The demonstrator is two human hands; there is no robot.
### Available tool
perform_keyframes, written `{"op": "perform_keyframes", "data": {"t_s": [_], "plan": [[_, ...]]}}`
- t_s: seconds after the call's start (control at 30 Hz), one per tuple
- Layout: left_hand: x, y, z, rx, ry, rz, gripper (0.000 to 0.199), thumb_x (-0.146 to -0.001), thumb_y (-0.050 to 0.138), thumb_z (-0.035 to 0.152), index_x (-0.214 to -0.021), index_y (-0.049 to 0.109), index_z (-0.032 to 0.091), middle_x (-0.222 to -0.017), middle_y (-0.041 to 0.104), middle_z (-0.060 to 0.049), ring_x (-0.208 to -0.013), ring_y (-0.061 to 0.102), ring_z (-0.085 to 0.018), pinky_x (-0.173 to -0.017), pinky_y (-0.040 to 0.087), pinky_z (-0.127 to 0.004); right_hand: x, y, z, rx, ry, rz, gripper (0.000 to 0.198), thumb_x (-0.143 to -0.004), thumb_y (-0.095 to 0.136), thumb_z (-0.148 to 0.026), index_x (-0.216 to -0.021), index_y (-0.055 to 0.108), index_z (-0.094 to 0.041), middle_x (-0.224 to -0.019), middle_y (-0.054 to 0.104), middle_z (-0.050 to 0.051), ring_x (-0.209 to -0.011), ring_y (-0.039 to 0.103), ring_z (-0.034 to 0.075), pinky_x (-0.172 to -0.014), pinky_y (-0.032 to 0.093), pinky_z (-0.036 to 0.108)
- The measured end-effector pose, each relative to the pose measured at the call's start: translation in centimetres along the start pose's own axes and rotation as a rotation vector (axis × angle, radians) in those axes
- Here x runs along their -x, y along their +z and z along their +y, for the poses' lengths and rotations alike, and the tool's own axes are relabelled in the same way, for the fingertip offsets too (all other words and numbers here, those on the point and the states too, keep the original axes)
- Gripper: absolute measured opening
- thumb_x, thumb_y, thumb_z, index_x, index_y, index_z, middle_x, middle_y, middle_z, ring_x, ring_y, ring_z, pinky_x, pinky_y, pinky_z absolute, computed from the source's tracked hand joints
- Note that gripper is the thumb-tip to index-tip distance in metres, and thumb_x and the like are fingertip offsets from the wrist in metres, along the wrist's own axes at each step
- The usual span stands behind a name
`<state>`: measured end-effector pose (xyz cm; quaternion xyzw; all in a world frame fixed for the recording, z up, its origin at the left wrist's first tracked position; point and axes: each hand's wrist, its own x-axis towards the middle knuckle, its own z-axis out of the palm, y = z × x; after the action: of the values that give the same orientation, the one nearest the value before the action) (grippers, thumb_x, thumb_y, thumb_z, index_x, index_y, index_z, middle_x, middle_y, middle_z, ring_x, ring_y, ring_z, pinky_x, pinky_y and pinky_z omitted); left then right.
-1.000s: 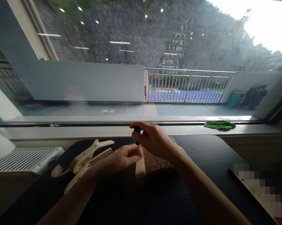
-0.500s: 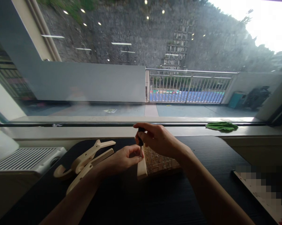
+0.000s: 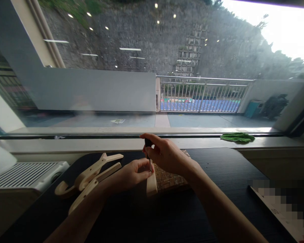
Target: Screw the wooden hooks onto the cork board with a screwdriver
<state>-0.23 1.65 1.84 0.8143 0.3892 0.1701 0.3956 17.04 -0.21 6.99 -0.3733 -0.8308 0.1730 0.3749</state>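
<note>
My right hand (image 3: 170, 152) is closed around the black handle of a screwdriver (image 3: 148, 143), which stands nearly upright. Its metal shaft points down toward a pale wooden bar (image 3: 152, 187). At the tip, the thumb and fingers of my left hand (image 3: 134, 172) are pinched together; whatever is between them is too small or hidden to make out. The bar runs along the left edge of a brown panel with a woven-looking, patterned surface (image 3: 168, 181), partly covered by my right hand and forearm.
Several curved pale wooden pieces (image 3: 92, 172) with holes lie on the dark table (image 3: 126, 216) at left. A green cloth (image 3: 238, 137) rests on the windowsill. A radiator (image 3: 32, 173) stands left of the table, and a long flat item (image 3: 270, 211) lies at right.
The screwdriver's handle and my right hand have shifted slightly left, and the screwdriver leans a little more to the left. My left hand keeps its pinch at the tip.
</note>
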Motion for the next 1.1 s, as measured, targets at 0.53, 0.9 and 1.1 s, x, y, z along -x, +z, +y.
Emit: {"op": "perform_keyframes", "data": {"t_s": [0.53, 0.9, 1.1], "plan": [[-0.02, 0.07, -0.39, 0.028, 0.012, -0.010, 0.018, -0.082, 0.045, 0.033, -0.085, 0.055, 0.019, -0.079, 0.053, 0.001, -0.075, 0.048, -0.015, -0.069, 0.040, -0.024, 0.20, -0.64, 0.15, -0.028, 0.026, 0.007, 0.036, -0.088, 0.041, -0.026, -0.123, 0.051, -0.021, -0.076, 0.064, 0.002, -0.062, 0.053, 0.010, -0.060, 0.038, 0.025], [-0.02, 0.06, -0.16, 0.013, 0.009, 0.000, 0.019, -0.082, 0.045, 0.034, -0.084, 0.056, 0.019, -0.080, 0.055, 0.001, -0.076, 0.049, -0.015, -0.071, 0.040, -0.025, 0.03, -0.49, 0.22, -0.003, 0.017, 0.053, 0.032, -0.085, 0.044, -0.027, -0.115, 0.057, -0.023, -0.080, 0.064, 0.001, -0.061, 0.050, 0.008, -0.060, 0.037, 0.024], [-0.03, 0.02, -0.10, 0.037, 0.033, -0.014, 0.017, -0.083, 0.045, 0.032, -0.084, 0.055, 0.019, -0.080, 0.054, 0.002, -0.075, 0.049, -0.014, -0.071, 0.040, -0.024, 0.12, -0.70, 0.26, 0.013, 0.007, 0.012, 0.038, -0.085, 0.040, -0.023, -0.122, 0.052, -0.021, -0.078, 0.064, 0.002, -0.059, 0.048, 0.008, -0.058, 0.035, 0.025]]}}
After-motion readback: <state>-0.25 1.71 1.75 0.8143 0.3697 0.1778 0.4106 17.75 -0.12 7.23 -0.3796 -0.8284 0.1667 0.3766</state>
